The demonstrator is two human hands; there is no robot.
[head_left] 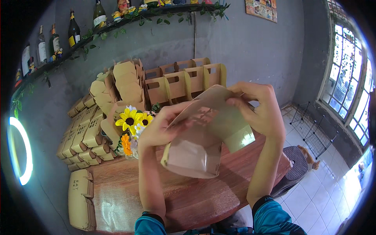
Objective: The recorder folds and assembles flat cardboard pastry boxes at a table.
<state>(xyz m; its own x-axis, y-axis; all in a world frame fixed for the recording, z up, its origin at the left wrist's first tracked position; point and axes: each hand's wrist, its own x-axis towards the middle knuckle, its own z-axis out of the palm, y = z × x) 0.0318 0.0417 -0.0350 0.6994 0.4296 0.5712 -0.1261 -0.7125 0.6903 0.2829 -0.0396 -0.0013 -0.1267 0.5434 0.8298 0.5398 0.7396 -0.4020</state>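
Above the wooden table I hold a brown cardboard food box (194, 152), partly folded, its glossy inner side turned up and its panels standing at angles. My left hand (162, 125) is closed on its left panel, fingers reaching behind the card. At the upper right edge my right hand (256, 103) pinches the card between thumb and fingers. Light shines off a flap (239, 135) below that hand. Just left of my left hand stand yellow, orange and white flowers (131, 121); their container is mostly hidden.
Folded boxes (84, 133) are piled at the table's (121, 199) left back, near a flat cardboard stack (80, 199). Cardboard carriers with handle holes (176, 84) line the back. A dark woven stool (295, 160), an orange cat (307, 154) and black wire racks (319, 137) are at right.
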